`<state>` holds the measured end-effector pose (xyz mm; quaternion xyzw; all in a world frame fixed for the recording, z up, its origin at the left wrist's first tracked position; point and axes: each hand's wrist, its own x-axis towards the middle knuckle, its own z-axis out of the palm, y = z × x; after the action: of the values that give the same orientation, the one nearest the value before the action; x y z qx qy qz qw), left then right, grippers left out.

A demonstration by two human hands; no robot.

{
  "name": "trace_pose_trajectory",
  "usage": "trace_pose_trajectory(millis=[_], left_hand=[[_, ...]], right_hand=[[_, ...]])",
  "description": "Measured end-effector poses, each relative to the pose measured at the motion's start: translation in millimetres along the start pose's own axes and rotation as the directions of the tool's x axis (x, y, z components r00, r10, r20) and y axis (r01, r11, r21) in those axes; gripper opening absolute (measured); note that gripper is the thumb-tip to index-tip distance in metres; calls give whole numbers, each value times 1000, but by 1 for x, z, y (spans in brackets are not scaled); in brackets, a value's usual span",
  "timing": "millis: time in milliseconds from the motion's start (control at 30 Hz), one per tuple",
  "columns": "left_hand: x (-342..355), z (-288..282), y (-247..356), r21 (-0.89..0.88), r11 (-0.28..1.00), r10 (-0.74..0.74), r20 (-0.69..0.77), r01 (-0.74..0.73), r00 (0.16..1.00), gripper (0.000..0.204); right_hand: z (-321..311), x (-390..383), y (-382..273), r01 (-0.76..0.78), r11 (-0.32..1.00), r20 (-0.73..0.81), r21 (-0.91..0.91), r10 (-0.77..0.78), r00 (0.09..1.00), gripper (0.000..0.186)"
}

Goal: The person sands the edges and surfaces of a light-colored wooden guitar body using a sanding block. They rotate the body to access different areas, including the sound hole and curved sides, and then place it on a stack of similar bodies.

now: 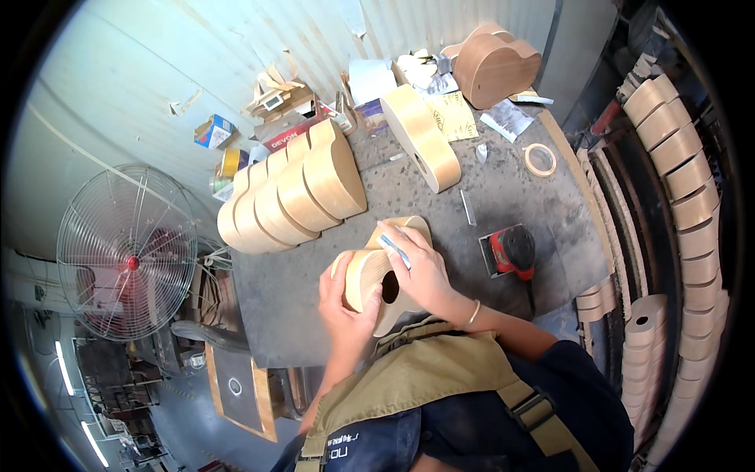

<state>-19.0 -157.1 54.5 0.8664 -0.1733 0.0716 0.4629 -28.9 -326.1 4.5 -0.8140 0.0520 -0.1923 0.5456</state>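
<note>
Against my apron, at the near edge of the table, a pale wooden ukulele body is tilted up on its side. A dark round sound hole shows in its face. My left hand grips it, fingers over the curved side and thumb by the hole. In my right hand is a slim blue-and-white stick-like tool, closed between fingers and thumb. Its tip lies over the upper side of the body; its exact kind I cannot make out.
A row of several pale bodies stands at left, with another single body behind. To the right lie a red-and-black sander, a narrow strip and a tape roll. Brown bodies stand at the back; a caged fan is far left.
</note>
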Motion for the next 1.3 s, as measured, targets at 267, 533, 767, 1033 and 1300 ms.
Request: trace_pose_trajectory(millis=[267, 533, 767, 1033, 1300], left_hand=[[-2, 11, 2, 34, 999, -15, -54, 17, 998, 72], [-7, 4, -3, 37, 999, -11, -62, 13, 998, 74], [-15, -10, -25, -50, 997, -55, -51, 52, 997, 72], [-27, -21, -30, 0, 1000, 27, 23, -27, 999, 72], [-25, -17, -31, -15, 998, 56, 3, -56, 998, 74]], right_hand=[[10, -2, -35, 122, 984, -14, 134, -121, 993, 46], [17, -3, -30, 17, 938, 10, 345, -22, 1000, 44], [6, 29, 59, 158, 938, 67, -309, -144, 987, 44], [-9, 23, 36, 419, 882, 238, -217, -368, 899, 36], [-9, 22, 33, 310, 921, 153, -237, -280, 948, 40]])
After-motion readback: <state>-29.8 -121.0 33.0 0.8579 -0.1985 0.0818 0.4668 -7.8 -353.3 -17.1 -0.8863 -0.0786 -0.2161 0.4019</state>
